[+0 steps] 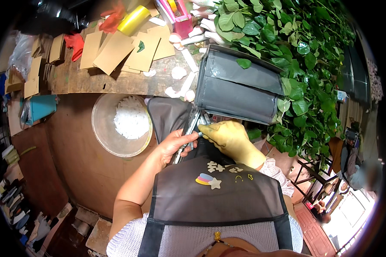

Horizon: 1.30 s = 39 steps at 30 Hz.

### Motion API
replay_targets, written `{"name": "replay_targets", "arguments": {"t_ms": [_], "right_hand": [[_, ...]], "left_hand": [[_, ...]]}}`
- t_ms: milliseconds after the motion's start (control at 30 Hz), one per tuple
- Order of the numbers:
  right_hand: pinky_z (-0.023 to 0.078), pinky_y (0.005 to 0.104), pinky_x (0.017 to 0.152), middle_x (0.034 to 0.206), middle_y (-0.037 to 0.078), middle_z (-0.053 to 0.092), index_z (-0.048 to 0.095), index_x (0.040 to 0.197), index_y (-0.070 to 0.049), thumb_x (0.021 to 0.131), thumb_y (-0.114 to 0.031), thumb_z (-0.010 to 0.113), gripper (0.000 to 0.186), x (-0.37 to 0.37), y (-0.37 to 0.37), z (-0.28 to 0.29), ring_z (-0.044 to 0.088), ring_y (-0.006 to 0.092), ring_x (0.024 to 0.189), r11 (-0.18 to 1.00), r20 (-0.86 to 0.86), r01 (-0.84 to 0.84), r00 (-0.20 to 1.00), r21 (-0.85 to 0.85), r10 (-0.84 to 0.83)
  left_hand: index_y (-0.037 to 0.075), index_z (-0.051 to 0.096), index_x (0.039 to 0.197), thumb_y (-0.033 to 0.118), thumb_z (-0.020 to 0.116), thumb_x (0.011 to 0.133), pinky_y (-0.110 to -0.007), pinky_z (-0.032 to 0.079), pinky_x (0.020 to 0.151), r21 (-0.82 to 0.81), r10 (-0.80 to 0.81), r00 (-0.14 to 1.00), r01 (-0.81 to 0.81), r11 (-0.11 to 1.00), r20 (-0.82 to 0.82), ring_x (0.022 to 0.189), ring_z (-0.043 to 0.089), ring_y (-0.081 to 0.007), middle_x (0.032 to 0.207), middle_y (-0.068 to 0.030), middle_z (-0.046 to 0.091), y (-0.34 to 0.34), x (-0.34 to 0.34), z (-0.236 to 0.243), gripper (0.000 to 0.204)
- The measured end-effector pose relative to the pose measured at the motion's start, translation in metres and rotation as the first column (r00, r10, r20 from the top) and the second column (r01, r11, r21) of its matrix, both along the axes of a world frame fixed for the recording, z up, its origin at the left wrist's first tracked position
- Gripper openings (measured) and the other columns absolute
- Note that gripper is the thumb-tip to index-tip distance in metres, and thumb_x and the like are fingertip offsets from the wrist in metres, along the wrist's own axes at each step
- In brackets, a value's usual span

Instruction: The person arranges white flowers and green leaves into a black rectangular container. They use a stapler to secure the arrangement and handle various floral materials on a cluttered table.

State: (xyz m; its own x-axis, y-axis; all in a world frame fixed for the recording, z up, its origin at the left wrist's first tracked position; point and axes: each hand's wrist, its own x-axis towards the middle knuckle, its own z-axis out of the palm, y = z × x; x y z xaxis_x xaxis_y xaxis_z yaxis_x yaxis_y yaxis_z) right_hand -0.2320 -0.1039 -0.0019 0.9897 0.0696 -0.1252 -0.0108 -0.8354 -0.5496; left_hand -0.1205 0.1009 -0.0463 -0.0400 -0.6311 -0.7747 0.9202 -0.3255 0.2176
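My bare left hand (176, 144) is closed in front of my apron, its thumb pressing toward a small pale blue-grey piece (200, 134). A narrow silvery strip (194, 120) runs slantwise past the fingers; whether they grip it I cannot tell. Close on the right, my right hand (227, 136) wears a yellow glove and is curled into a fist, thumb and forefinger pinched near the same piece. What lies inside that fist is hidden. Just beyond both hands stands a dark grey covered block (240, 100) with a loose green leaf (243, 63) on it.
Leafy green stems (296, 73) are heaped at the far right, with white netted heads (208, 25) beside them. Brown cardboard sheets (116, 53), a yellow roll (134, 20) and a pink tape dispenser (182, 23) lie on the wooden table (73, 85). A bucket (99, 132) holds white pieces.
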Motion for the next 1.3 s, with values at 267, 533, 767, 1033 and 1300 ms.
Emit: {"name": "replay_targets", "arguments": {"t_ms": [267, 533, 767, 1033, 1300], "right_hand": [[0.057, 0.0360, 0.074, 0.095, 0.009, 0.075, 0.067, 0.126, -0.012, 0.090, -0.023, 0.076, 0.038, -0.012, 0.000, 0.009, 0.072, 0.0298, 0.079, 0.837, -0.186, 0.332, 0.943, 0.434, -0.277], [0.055, 0.0354, 0.076, 0.095, 0.011, 0.073, 0.072, 0.103, -0.005, 0.093, -0.019, 0.070, 0.017, -0.005, 0.004, 0.032, 0.070, 0.0261, 0.084, 0.747, -0.221, 0.399, 0.917, 0.532, -0.332], [0.055, 0.0406, 0.083, 0.098, 0.010, 0.074, 0.073, 0.105, -0.008, 0.095, -0.023, 0.070, 0.018, 0.016, 0.016, 0.034, 0.070, 0.0298, 0.091, 0.930, 0.067, 0.303, 0.944, 0.206, -0.323], [0.057, 0.0428, 0.070, 0.086, 0.008, 0.073, 0.072, 0.099, -0.013, 0.092, -0.029, 0.072, 0.018, 0.019, 0.024, 0.016, 0.071, 0.0292, 0.077, 0.961, 0.210, 0.276, 0.940, -0.003, -0.269], [0.055, 0.0418, 0.070, 0.082, 0.006, 0.072, 0.074, 0.100, -0.014, 0.093, -0.033, 0.072, 0.021, 0.020, 0.027, 0.014, 0.071, 0.0280, 0.075, 0.958, 0.139, 0.257, 0.961, -0.125, -0.239]], "left_hand": [[0.007, 0.065, 0.100, 0.017, 0.075, 0.093, -0.021, 0.040, 0.045, -0.040, -0.027, 0.995, 0.031, 0.999, 0.096, 0.055, 0.052, -0.0045, 0.080, -0.0024, 0.066, 0.010, -0.004, 0.006, 0.016], [0.007, 0.064, 0.106, 0.013, 0.075, 0.093, -0.020, 0.037, 0.044, -0.021, -0.013, 0.993, 0.015, 1.000, 0.119, 0.057, 0.051, -0.0043, 0.084, -0.0035, 0.067, 0.015, -0.005, 0.035, 0.018], [0.005, 0.066, 0.102, 0.013, 0.074, 0.093, -0.021, 0.038, 0.045, -0.079, -0.081, 0.991, 0.090, 0.993, 0.110, 0.059, 0.053, -0.0070, 0.086, -0.0055, 0.066, 0.031, -0.001, 0.033, 0.014], [0.007, 0.067, 0.097, 0.014, 0.074, 0.093, -0.022, 0.040, 0.050, -0.048, -0.111, 0.979, 0.121, 0.992, 0.169, 0.059, 0.054, -0.0066, 0.083, -0.0026, 0.067, 0.033, -0.006, 0.030, 0.011], [0.007, 0.066, 0.100, 0.014, 0.072, 0.095, -0.021, 0.042, 0.054, -0.041, -0.146, 0.968, 0.157, 0.987, 0.202, 0.060, 0.054, -0.0057, 0.085, -0.0017, 0.066, 0.028, -0.007, 0.028, 0.011]]}}
